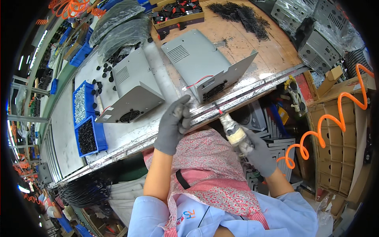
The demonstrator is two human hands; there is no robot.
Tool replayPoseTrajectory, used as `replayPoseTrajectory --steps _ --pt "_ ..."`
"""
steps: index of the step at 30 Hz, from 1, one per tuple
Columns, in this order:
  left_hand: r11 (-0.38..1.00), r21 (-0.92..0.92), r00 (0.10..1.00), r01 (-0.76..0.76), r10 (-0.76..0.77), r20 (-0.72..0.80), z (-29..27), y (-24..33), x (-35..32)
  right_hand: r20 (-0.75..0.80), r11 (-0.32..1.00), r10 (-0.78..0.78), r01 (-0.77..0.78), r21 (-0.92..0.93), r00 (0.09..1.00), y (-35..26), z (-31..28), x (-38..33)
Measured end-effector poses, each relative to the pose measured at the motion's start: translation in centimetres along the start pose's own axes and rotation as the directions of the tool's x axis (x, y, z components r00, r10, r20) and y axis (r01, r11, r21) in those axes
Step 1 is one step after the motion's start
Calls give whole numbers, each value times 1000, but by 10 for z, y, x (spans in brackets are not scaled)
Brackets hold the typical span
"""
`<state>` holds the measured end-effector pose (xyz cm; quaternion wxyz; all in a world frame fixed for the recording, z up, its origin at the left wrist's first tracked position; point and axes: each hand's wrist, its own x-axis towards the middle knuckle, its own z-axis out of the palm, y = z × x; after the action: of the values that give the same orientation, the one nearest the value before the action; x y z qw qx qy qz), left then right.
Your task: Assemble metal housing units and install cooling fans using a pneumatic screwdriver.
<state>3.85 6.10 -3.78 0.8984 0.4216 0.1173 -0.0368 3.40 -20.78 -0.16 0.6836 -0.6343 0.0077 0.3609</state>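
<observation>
Head view looking down at a busy assembly desk (130,136). Left hand (173,122) in a grey glove is curled up at the metal front edge of the desk, just below the nearer grey metal case (197,63); fingers are bent in, but I can't tell if it's pinching anything. Right hand (256,152), also gloved, is wrapped around a pneumatic screwdriver (233,130), whose tip points up at the desk edge right under that case's fan panel. So the case sits just above and between both hands, close but not touching them.

Counting stuff: two grey cases with fan grilles on the desk, the second case (132,85) further left. Two blue bins, one with silvery screws (80,103) and one with black screws (87,136). One cardboard tray of black parts (177,14) at the back, one pile of black springs (241,15) beside it. Loose black rubber feet (103,71) are scattered, too many to count. An orange coiled air hose (327,120) hangs on the right, next to cardboard boxes (347,150).
</observation>
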Motion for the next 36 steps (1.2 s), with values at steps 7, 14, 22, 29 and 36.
replayPoseTrajectory --steps 7,14,22,29,36 --pt "803 576 985 -150 172 15 24 12 27 -154 999 14 -7 42 988 13 -21 12" --pt "394 906 984 -155 140 108 26 1 61 -121 998 1 6 55 993 5 -26 25" --pt "404 909 995 -97 54 82 22 3 66 32 940 143 -146 307 989 -17 -29 20" --pt "445 890 995 -101 47 90 29 7 63 17 958 100 -100 270 995 -12 -29 25" --pt "454 886 996 -93 32 88 23 4 64 46 968 96 -105 230 994 -7 -36 26"
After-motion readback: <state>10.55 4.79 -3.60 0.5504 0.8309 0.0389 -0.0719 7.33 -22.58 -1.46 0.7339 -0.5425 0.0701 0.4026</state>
